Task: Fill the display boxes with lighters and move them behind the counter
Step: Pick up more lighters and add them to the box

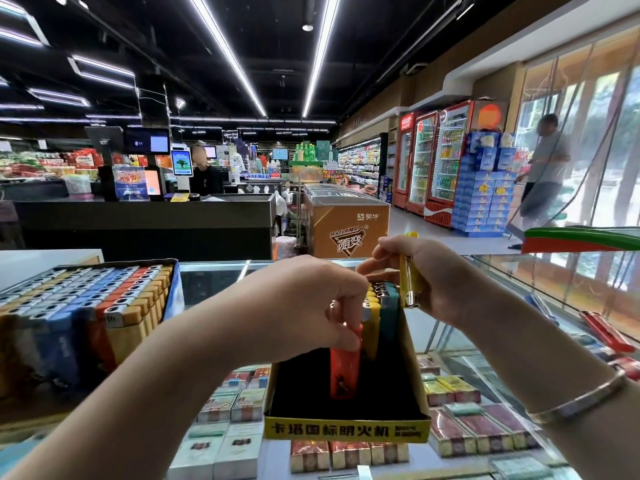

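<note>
The left hand [304,306] pinches an orange lighter [344,368] into the yellow display box [346,433] on the glass table [519,278]; the right hand [426,275] grips a yellow lighter [410,282]. The box looks mostly unfilled, a full box [86,299] beside it; nothing moved yet.

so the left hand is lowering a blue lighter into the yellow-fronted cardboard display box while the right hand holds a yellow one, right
Not quite: the lighter that the left hand is lowering into the yellow-fronted cardboard display box is an orange plastic lighter, not a blue one. The head view shows this. The rest stands: the right hand holds a yellow plastic lighter.
</note>
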### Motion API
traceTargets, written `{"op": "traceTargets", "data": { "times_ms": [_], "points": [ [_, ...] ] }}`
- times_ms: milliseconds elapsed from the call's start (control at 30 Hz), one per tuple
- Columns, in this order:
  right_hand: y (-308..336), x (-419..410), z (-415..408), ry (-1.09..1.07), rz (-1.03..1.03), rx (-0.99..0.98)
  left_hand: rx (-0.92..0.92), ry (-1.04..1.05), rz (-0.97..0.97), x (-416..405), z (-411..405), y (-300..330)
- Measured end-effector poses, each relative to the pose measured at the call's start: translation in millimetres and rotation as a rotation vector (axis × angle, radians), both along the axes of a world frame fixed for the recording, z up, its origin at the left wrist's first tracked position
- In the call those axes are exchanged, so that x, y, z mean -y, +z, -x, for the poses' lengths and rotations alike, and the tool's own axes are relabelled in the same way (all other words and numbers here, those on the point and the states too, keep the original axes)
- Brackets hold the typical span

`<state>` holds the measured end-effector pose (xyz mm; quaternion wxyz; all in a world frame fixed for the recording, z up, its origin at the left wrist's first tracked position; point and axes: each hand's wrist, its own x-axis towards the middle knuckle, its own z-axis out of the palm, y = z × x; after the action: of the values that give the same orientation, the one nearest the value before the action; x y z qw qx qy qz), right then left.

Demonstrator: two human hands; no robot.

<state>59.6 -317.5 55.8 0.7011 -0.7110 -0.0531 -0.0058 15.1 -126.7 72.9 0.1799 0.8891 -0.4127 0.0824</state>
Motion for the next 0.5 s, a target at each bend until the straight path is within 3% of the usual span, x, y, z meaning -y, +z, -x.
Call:
{"op": "traceTargets", "data": {
  "times_ms": [233,400,500],
  "points": [
    [1,-1,-1,-0.015,-0.039,0.031,-0.065,0.009,0.065,-5,-3,1],
    [4,-3,1,0.029,-0.097,0.177,0.022,0.084,0.295,5,-6,-6],
    [5,-9,5,0.082,-0.123,0.296,-0.020,0.112,0.457,8,-10,-9]
  ]
}}
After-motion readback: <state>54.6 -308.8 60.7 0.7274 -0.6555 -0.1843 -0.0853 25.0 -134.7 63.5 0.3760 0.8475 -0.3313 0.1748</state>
